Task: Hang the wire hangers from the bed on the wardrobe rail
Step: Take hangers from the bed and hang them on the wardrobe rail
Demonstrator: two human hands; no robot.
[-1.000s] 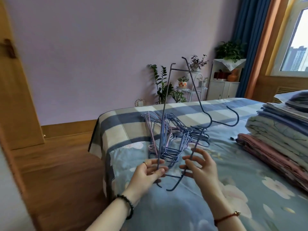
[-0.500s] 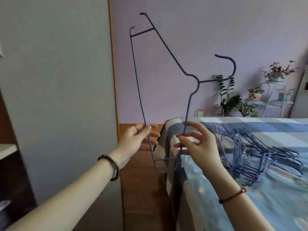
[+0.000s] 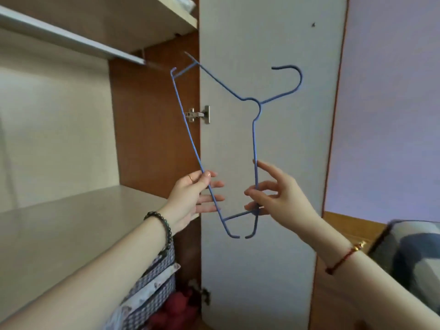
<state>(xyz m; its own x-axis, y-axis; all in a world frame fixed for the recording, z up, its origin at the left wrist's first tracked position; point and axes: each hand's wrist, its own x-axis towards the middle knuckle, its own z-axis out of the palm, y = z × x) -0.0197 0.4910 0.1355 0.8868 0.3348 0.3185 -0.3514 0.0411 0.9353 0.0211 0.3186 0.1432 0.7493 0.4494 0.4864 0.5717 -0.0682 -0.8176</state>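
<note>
I hold one blue wire hanger [image 3: 254, 139] up in front of the open wardrobe, turned on its side with its hook pointing up and to the right. My left hand [image 3: 190, 198] pinches the long straight bar between thumb and fingers. My right hand [image 3: 277, 196] pinches the shoulder wire near the hanger's lower end. The grey wardrobe rail [image 3: 78, 41] runs across the upper left, under a shelf, and the hanger's top corner sits just right of the rail's end. The other hangers are out of view.
The white wardrobe door [image 3: 262, 55] stands open behind the hanger, on a metal hinge [image 3: 200, 114]. A pale shelf [image 3: 71, 222] lies below the rail. A patterned fabric box [image 3: 152, 282] sits low in the wardrobe. The bed corner [image 3: 416, 246] shows at right.
The view has swung left from the bed to the open wardrobe. Both hands have carried the hanger along and raised it toward the rail.
</note>
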